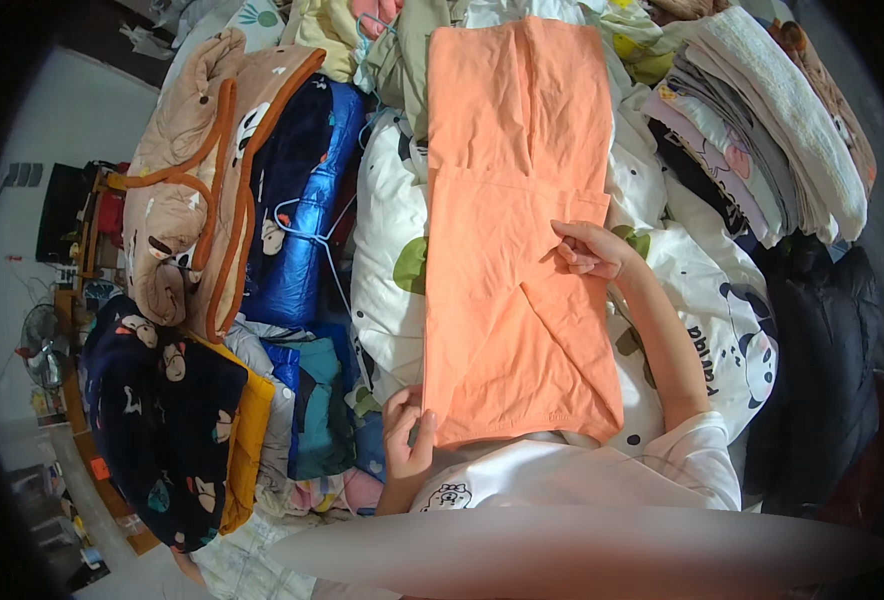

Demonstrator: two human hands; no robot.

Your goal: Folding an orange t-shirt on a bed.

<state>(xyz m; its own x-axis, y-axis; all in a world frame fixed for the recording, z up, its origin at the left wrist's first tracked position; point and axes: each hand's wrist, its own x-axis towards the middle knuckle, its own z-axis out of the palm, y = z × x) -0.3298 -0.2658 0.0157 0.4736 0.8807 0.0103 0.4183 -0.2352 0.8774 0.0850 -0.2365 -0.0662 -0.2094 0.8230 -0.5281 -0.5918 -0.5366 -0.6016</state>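
A long orange garment [522, 300] lies before me, folded into a narrow strip with creases across its middle and lower part. Its exact kind is hard to make out. At its lower left corner, my left hand [409, 437] is closed on the edge, thumb on the near side. My right hand [594, 252] rests over the right edge about halfway up, with the index finger stretched out and the other fingers loosely bent, holding nothing. Beneath the garment spreads a white quilt [387, 290] with panda and green patches.
Folded blankets, one beige with brown trim [177, 200] and one dark blue patterned [162, 400], are piled on the left. A blue hanger [307, 235] lies beside a shiny blue garment [312, 240]. Folded clothes [762, 130] are stacked far right, above a black puffy jacket [817, 330].
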